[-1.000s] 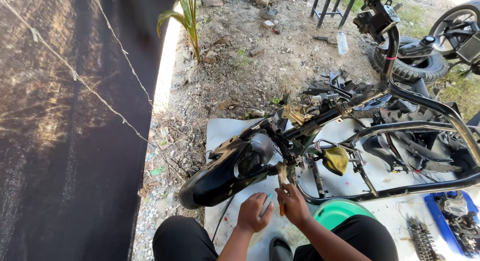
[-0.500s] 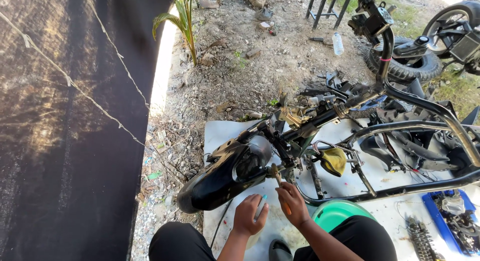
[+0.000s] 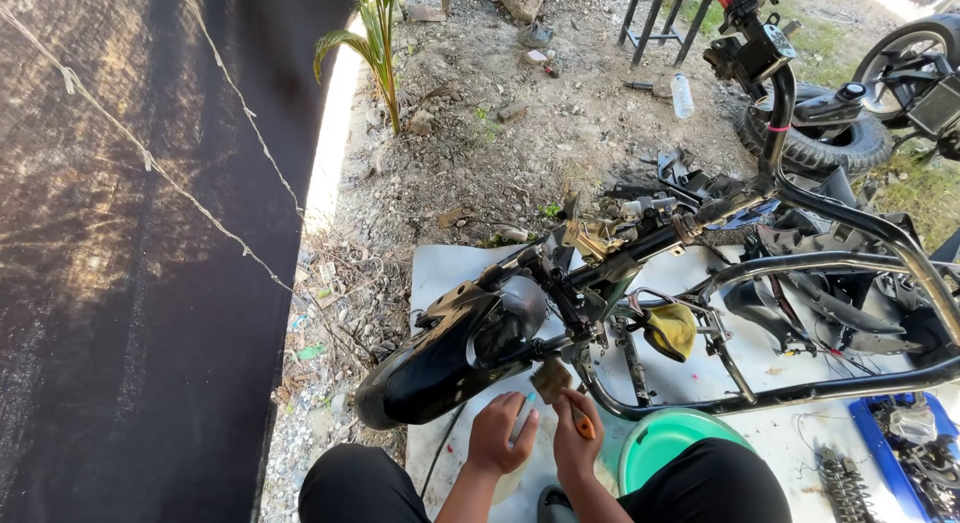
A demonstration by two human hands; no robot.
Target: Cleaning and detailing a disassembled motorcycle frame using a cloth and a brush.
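Note:
A stripped motorcycle frame (image 3: pixel 830 388) lies on its side on a white sheet (image 3: pixel 450 268), its black front fender (image 3: pixel 440 363) nearest me. My right hand (image 3: pixel 575 438) grips a tool with an orange handle (image 3: pixel 583 423), its tip by a small brown piece (image 3: pixel 550 378) under the steering head. My left hand (image 3: pixel 500 433) is beside it with fingers curled, touching the same spot; I cannot see anything in it. A yellow rag (image 3: pixel 672 328) is tucked in the frame.
A green basin (image 3: pixel 660 445) stands by my right knee. A blue tray (image 3: pixel 905 448) of parts and a spring (image 3: pixel 845 483) lie at the right. Tyres (image 3: pixel 830 133), a stool (image 3: pixel 660 18) and a bottle (image 3: pixel 682 95) are behind. Dark tarp (image 3: pixel 140 253) fills the left.
My hands have stayed at the same spot under the steering head, the right one shifting slightly on the tool. The camera has tilted a little.

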